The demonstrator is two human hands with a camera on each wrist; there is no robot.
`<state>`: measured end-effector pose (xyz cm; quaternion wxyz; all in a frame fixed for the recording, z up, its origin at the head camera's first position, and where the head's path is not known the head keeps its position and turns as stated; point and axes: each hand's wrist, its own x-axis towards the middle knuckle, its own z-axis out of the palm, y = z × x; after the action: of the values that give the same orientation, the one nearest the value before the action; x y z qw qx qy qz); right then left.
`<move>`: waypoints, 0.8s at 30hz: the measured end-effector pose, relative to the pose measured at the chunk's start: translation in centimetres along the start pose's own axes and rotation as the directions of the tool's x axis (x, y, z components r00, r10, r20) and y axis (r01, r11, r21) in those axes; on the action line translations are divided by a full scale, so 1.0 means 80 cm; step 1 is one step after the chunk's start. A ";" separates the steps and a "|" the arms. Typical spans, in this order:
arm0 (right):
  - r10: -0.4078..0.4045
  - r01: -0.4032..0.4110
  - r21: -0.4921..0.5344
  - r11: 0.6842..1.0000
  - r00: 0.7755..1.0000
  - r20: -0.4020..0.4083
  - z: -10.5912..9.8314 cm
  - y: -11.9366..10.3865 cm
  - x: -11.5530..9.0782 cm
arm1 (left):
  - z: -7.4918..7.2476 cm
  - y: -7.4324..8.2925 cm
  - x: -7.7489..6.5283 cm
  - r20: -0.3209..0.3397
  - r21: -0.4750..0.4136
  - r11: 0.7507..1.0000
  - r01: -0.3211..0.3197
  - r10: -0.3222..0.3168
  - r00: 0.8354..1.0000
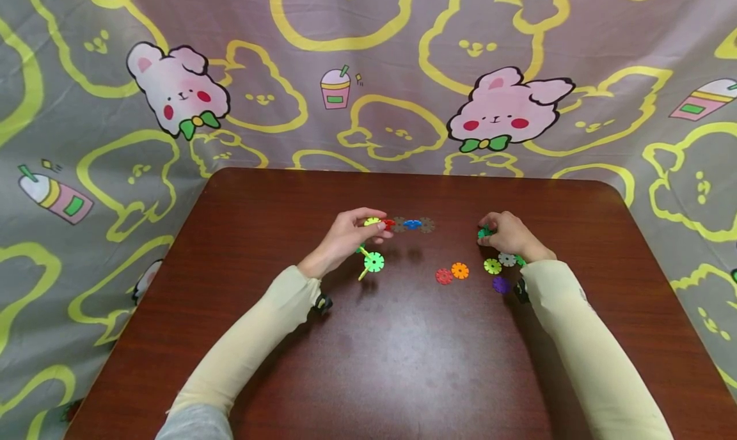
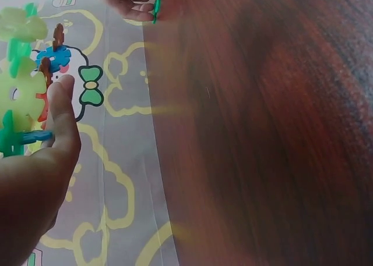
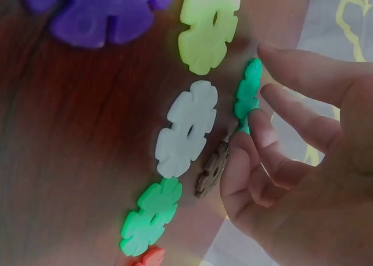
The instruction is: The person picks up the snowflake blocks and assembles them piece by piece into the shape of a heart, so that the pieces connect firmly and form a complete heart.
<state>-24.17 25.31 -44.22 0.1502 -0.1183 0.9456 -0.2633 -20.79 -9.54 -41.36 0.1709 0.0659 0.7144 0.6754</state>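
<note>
My left hand (image 1: 351,232) grips a linked chain of plastic snowflake discs above the table. In it are a yellow-green disc (image 2: 20,94), a red disc (image 1: 389,224), a blue disc (image 1: 412,224), brown discs (image 1: 427,225) and a light green disc (image 1: 374,262) hanging lower. Part of the chain is hidden behind the fingers. Toward the right, my right hand (image 1: 508,234) pinches a green snowflake disc (image 3: 247,91) at its fingertips. Close under that hand lie a white disc (image 3: 187,129), a yellow-green disc (image 1: 492,266) and a purple disc (image 1: 501,284).
A red disc (image 1: 444,276) and an orange disc (image 1: 460,270) lie together between the hands. Near the right hand are a brown disc (image 3: 213,170) and another green disc (image 3: 151,216). A patterned curtain (image 1: 391,75) hangs behind the brown table (image 1: 374,376).
</note>
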 end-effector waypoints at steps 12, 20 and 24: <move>0.033 -0.033 -0.014 0.999 0.999 -0.001 -0.001 -0.004 0.000 | -0.002 -0.001 0.000 -0.003 -0.019 1.000 -0.006 0.006 1.000; 0.052 -0.052 -0.017 0.999 0.999 -0.007 -0.002 -0.007 0.001 | -0.002 -0.003 0.001 -0.007 -0.014 1.000 -0.008 0.008 1.000; 0.062 -0.061 -0.046 0.997 0.998 0.014 -0.003 -0.009 0.002 | -0.002 -0.004 0.002 -0.009 -0.018 1.000 -0.006 0.006 1.000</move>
<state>-24.27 24.78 -43.68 0.1630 -0.0946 0.9533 -0.2361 -20.91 -9.66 -41.66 0.1661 0.0636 0.7090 0.6825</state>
